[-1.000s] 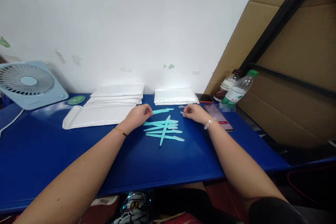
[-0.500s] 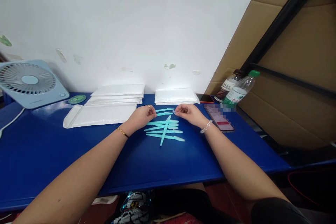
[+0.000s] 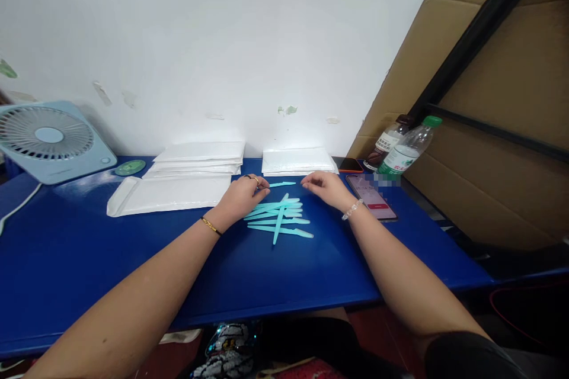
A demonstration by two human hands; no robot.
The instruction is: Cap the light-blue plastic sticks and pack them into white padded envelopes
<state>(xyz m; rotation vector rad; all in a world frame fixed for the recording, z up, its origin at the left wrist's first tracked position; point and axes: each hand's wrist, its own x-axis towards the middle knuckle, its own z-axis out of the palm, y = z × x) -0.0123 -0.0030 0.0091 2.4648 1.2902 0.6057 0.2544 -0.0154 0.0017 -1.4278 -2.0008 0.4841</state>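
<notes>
Several turquoise eyebrow razors lie in a loose pile on the blue table, one slanting across the others. Beyond the pile is a single razor, its blade end toward the right. My left hand is closed at this razor's left end, which the fingers hide. To the right of it, my right hand hovers with thumb and fingertips pinched together. Whatever may be between those fingertips is too small to make out.
White padded mailers are stacked at the left, with one in front; more mailers lie behind my hands. A fan and green disc sit left. Right are phones and bottles.
Of the two razors beyond the pile, only one shows there now; another appears at the pile's far side. The slanting razor shifted slightly. My right hand moved a little right, and its clear bit no longer shows.
</notes>
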